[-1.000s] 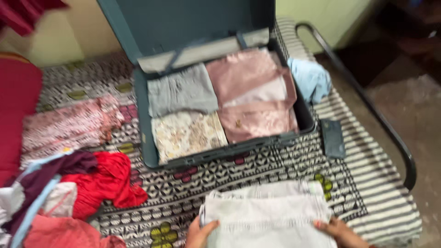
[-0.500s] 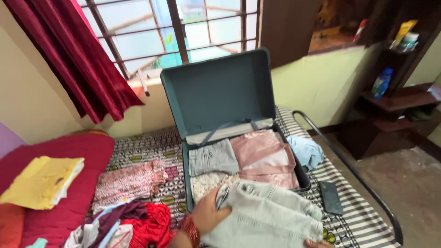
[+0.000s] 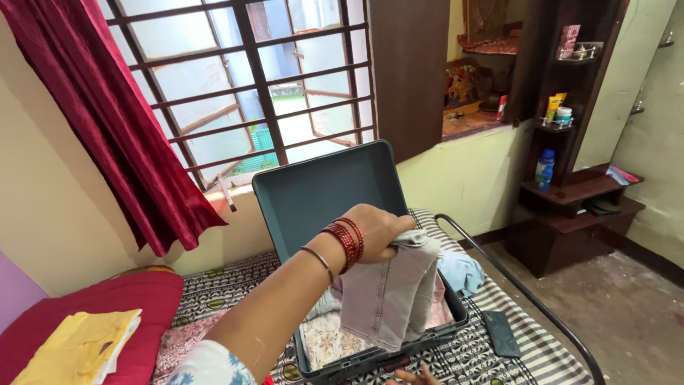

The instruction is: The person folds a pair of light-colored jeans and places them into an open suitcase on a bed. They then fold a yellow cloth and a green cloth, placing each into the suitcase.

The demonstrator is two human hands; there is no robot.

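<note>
The jeans point(image 3: 390, 296) are pale grey and folded. They hang down over the open case point(image 3: 324, 196), with their low end just above the clothes inside it. The left hand point(image 3: 377, 229) is closed tight on the top edge of the jeans and holds them up. Red bangles point(image 3: 345, 241) and one thin bangle sit on that wrist. The right hand point(image 3: 412, 375) only shows its fingertips at the bottom, just in front of the case. I cannot tell if it is open or closed, or if it touches anything.

The case is dark teal and its lid stands up. It sits on a bed point(image 3: 470, 353) with a black and white cover. A light blue cloth point(image 3: 462, 272) lies just right of the case. A flat dark pouch point(image 3: 500, 333) lies right of the case too, nearer the front. A yellow cloth point(image 3: 82, 346) rests on a red pillow point(image 3: 135, 303), far left of the case.

Behind the case is a window point(image 3: 242, 85) with bars and a dark red curtain point(image 3: 117, 121). Far right of the case is a dark shelf point(image 3: 570, 185). On it stand a blue bottle point(image 3: 544, 169), a yellow tube point(image 3: 553, 107) and a small white jar point(image 3: 564, 115).
</note>
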